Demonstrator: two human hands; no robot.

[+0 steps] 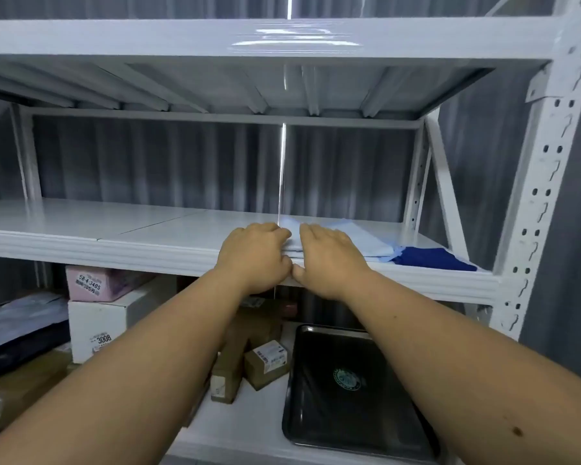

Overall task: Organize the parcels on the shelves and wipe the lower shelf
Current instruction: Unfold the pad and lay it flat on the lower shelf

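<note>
Head view, left hand (254, 255) and right hand (326, 260) side by side, each grip pinching pale blue cloth (349, 239) on middle shelf (114, 226)

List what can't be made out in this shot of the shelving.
- Head view: the near edge of the light blue cloth is covered by the left hand and right hand.
- Parcels behind the pink parcel and white box are hidden by the left forearm.
- Label on the small brown box: too small to read.
- Black tray: its right side is hidden by the right forearm.
</note>
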